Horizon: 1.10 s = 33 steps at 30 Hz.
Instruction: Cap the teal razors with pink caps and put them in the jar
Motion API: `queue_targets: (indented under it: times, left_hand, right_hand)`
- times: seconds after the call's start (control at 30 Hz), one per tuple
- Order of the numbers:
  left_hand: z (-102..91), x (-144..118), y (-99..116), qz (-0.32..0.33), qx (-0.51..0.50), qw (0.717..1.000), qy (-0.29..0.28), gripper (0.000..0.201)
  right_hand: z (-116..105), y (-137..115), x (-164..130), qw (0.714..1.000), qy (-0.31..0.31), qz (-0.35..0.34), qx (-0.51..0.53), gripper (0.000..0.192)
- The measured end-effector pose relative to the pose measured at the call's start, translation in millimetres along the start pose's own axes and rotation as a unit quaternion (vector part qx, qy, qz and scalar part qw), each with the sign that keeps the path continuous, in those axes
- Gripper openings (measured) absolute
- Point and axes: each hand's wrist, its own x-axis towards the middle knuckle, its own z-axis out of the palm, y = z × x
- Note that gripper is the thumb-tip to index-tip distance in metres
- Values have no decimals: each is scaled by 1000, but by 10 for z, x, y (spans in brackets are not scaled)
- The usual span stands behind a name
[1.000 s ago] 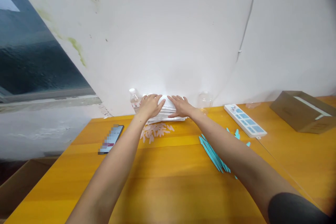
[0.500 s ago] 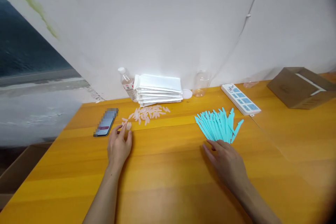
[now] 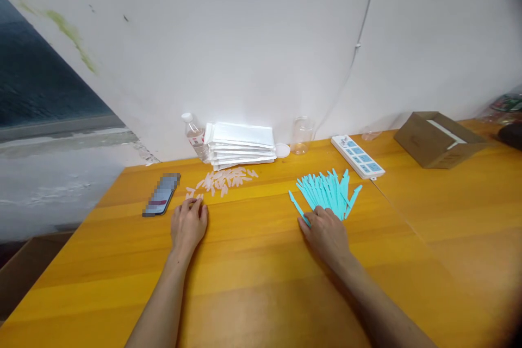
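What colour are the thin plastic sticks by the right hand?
Turquoise: the fanned pile of thin plastic sticks shows clearly in the head view.

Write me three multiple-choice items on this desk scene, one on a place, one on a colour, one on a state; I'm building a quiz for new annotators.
1. Where does the phone lie?
A. Left of the left hand
B. On the cardboard box
C. Beside the power strip

2. What colour are the plastic sticks by the right hand?
A. Red
B. Turquoise
C. Black

3. How is the left hand placed?
A. Raised high, holding the bottle
B. Palm down on the table, fingertips at the pink pieces
C. Inside the box

Answers:
1 A, the phone sits on the table to the left of that hand.
2 B, the fanned sticks at the right hand are turquoise.
3 B, the hand lies flat with its fingertips at the nearest pink pieces.
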Motion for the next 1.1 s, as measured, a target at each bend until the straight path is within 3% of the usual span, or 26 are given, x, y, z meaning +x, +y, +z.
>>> queue_targets:
  times: [0.17, 0.27, 0.4, 0.47, 0.53, 0.63, 0.67, 0.73, 0.87, 1.1]
  left_hand:
    - [-131, -6, 40, -34, -16, 999, -30, 39]
    - [-210, -46, 82, -53, -36, 996, -59, 37]
    - [-241, -174, 180, -31, -85, 995, -40, 36]
    - [-236, -251, 260, -25, -169, 985, -39, 35]
    - [-229, -325, 368, -40, -314, 946, -74, 35]
    - [-224, -433, 560, -92, -527, 829, -162, 41]
    - [-222, -468, 620, -106, -570, 794, -185, 42]
    - [-216, -531, 709, -126, -612, 750, -218, 42]
    - [-193, -600, 739, -139, -635, 719, -246, 44]
    - [-176, -633, 720, -109, -626, 727, -260, 39]
  right_hand:
    - [19, -36, 31, 999, -1, 6, 35, 29]
    - [-46, -71, 66, 990, 9, -7, 143, 25]
    - [-128, -159, 60, 930, -96, -42, 353, 22]
    - [-127, -202, 54, 901, -143, -70, 403, 23]
    - [-103, -227, 62, 888, -162, -96, 420, 23]
    - [-58, -218, 94, 883, -178, -115, 419, 23]
    - [-45, -204, 104, 883, -179, -118, 418, 23]
    - [-25, -170, 115, 882, -178, -128, 417, 24]
    - [1, -115, 110, 875, -186, -146, 422, 26]
    - [-1, -115, 107, 868, -202, -140, 431, 26]
